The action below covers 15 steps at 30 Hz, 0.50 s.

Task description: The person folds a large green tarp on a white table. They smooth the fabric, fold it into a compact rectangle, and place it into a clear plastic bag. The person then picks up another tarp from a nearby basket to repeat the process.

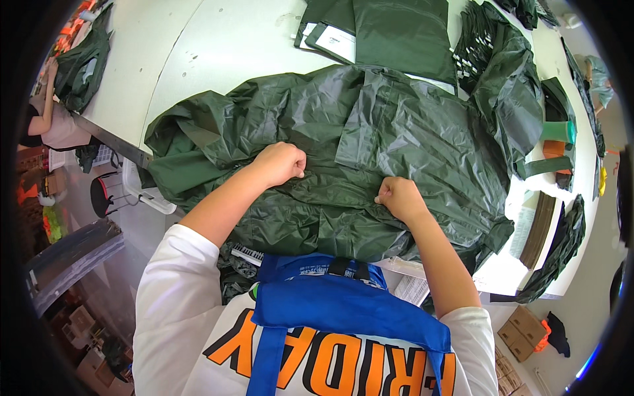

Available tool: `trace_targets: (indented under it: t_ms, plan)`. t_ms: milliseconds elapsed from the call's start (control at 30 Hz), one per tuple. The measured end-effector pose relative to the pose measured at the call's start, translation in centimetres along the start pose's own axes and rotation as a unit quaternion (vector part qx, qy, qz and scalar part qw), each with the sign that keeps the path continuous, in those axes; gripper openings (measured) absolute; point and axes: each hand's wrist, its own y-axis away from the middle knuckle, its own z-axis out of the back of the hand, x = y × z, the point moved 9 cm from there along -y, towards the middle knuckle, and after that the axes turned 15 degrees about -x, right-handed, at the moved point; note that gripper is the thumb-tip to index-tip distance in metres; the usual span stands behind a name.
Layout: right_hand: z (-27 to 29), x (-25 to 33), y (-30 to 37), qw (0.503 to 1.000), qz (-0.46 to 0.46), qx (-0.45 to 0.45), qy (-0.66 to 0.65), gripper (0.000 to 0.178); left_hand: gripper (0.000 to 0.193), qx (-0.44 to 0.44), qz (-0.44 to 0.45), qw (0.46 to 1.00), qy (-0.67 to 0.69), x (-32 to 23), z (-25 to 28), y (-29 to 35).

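A dark green raincoat [409, 132] of shiny, creased fabric lies spread over the near part of the white table, its near edge hanging toward my blue apron. My left hand [284, 164] is closed on a fold of it, left of the middle. Farther right and slightly nearer to me, my right hand [401, 198] also grips the fabric, fingers curled and thumb pressed in. Between the hands the cloth runs in long gathered wrinkles. What lies under the raincoat is hidden.
Folded dark green garments [399, 36] with white labels lie beyond the raincoat on the white table [224, 46]. A tagged green bundle [477, 46] and a green cone [558, 131] are at the right. Another person's arm [47, 102] shows far left, near a white bin [148, 191].
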Motion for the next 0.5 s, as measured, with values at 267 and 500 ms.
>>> trace_targets:
  t_ms: [267, 500]
  plan:
    - [1.2, -0.9, 1.0, 0.999, 0.002, -0.033, -0.043, 0.017, 0.029, -0.271, 0.03, 0.923, -0.272, 2.4, 7.5, 11.5]
    - [3.2, 8.9, 2.6, 0.954, 0.201, -0.203, 0.09, 0.031, 0.022, -0.33, 0.16, 0.929, 0.043, 4.8, 11.1, 20.0]
